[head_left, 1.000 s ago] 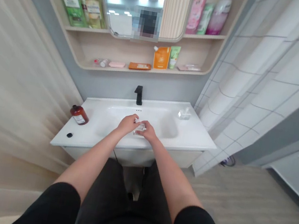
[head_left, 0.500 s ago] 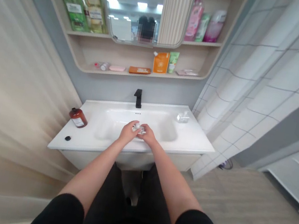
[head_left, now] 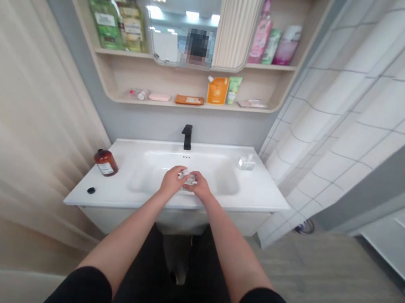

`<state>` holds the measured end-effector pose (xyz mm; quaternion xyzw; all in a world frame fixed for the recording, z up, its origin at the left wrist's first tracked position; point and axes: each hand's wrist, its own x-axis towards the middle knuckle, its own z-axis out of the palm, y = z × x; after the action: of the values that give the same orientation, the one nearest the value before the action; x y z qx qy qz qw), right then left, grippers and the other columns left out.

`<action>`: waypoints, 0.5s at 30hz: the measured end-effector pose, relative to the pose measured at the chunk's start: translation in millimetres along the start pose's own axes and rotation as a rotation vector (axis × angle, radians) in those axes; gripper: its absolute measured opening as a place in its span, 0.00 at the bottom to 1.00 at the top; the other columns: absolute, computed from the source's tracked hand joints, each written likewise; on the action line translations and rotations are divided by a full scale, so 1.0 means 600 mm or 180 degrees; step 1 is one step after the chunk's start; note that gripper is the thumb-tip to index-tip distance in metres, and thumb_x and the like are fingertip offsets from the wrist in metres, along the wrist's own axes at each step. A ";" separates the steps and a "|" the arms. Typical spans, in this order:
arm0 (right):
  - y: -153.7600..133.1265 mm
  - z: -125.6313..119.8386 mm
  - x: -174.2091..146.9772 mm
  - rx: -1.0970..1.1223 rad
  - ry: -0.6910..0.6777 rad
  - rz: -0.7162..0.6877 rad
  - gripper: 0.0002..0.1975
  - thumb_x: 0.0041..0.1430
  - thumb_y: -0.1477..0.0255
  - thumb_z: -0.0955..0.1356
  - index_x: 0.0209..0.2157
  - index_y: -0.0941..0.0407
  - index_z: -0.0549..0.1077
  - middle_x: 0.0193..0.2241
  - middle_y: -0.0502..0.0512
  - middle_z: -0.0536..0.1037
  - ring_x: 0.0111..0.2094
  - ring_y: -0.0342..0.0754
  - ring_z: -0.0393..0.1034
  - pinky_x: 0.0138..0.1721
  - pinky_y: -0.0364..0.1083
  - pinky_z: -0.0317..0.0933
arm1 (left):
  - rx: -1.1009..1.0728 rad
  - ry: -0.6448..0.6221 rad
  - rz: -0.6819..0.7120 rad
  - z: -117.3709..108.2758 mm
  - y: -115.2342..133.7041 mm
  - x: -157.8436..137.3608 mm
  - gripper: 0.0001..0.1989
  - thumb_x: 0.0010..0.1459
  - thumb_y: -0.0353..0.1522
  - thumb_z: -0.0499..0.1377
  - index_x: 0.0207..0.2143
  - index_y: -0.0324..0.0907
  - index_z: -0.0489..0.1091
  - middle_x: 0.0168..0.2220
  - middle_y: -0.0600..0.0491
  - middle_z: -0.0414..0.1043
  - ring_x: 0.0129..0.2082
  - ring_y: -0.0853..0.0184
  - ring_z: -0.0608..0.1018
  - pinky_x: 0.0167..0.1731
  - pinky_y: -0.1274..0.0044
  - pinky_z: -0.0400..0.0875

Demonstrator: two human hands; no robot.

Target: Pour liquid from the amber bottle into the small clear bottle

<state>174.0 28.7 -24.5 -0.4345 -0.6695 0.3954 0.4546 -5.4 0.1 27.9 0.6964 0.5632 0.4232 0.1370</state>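
Observation:
Over the front part of the white sink (head_left: 136, 174), my two hands are close together around a small clear bottle (head_left: 190, 179) with a whitish top. My left hand (head_left: 173, 180) is closed at its top end. My right hand (head_left: 201, 186) wraps the clear body from the other side. Fingers cover much of the bottle, so whether the top is still attached is too small to tell. Behind the hands stands a black faucet (head_left: 186, 137).
On the left counter are an amber bottle (head_left: 106, 163) and a black cap (head_left: 91, 190). A clear bottle (head_left: 246, 163) stands at the right. Above, a shelf unit (head_left: 162, 68) holds an orange pouch (head_left: 217, 90), a green tube (head_left: 233, 90) and several bottles. Curtains hang on both sides.
The whole view has tipped up slightly, so the cabinet and counter sit a little lower. Both hands stay around the small clear bottle, with only a slight shift of the fingers.

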 end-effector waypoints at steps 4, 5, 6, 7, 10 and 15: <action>0.004 0.001 0.001 -0.0060 -0.0013 -0.0030 0.34 0.43 0.57 0.83 0.50 0.51 0.73 0.42 0.50 0.81 0.43 0.54 0.76 0.48 0.52 0.69 | 0.0302 0.0062 -0.0261 -0.006 0.017 0.001 0.12 0.63 0.35 0.71 0.47 0.44 0.79 0.45 0.49 0.84 0.47 0.60 0.84 0.53 0.70 0.77; 0.004 0.001 0.002 -0.0091 -0.0014 -0.0038 0.34 0.43 0.57 0.83 0.50 0.51 0.73 0.43 0.50 0.81 0.43 0.54 0.76 0.48 0.52 0.69 | 0.0392 0.0025 -0.0313 -0.009 0.022 0.001 0.12 0.62 0.36 0.71 0.47 0.44 0.79 0.44 0.49 0.84 0.47 0.59 0.84 0.52 0.70 0.77; 0.005 0.001 0.003 -0.0122 -0.0007 -0.0043 0.34 0.43 0.57 0.83 0.50 0.51 0.73 0.43 0.51 0.81 0.43 0.55 0.76 0.48 0.52 0.69 | 0.0468 -0.0035 -0.0345 -0.012 0.028 0.003 0.12 0.63 0.36 0.71 0.47 0.44 0.79 0.45 0.49 0.84 0.47 0.59 0.84 0.52 0.70 0.77; 0.006 0.001 0.003 -0.0149 0.0009 -0.0047 0.34 0.43 0.57 0.83 0.49 0.51 0.73 0.43 0.51 0.82 0.43 0.55 0.76 0.48 0.52 0.69 | 0.0525 -0.0122 -0.0352 -0.016 0.033 0.004 0.13 0.63 0.36 0.70 0.49 0.44 0.79 0.45 0.49 0.84 0.47 0.59 0.84 0.52 0.70 0.76; 0.008 0.001 0.005 -0.0186 -0.0007 -0.0058 0.33 0.43 0.58 0.83 0.50 0.51 0.74 0.42 0.51 0.82 0.43 0.55 0.76 0.49 0.52 0.69 | 0.0571 -0.0494 -0.0215 -0.029 0.047 0.013 0.22 0.63 0.28 0.66 0.59 0.45 0.77 0.49 0.48 0.85 0.48 0.59 0.85 0.53 0.71 0.76; 0.010 0.001 0.005 -0.0116 -0.0039 -0.0065 0.33 0.43 0.58 0.82 0.50 0.50 0.73 0.42 0.50 0.82 0.43 0.54 0.76 0.49 0.52 0.69 | 0.0647 -0.0989 -0.0020 -0.047 0.061 0.031 0.22 0.60 0.24 0.64 0.56 0.45 0.82 0.55 0.48 0.85 0.54 0.58 0.84 0.58 0.71 0.75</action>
<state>174.4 33.2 -29.7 -0.4334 -0.6837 0.3812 0.4466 -1.6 -2.9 77.4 0.7619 0.5773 0.2510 0.1525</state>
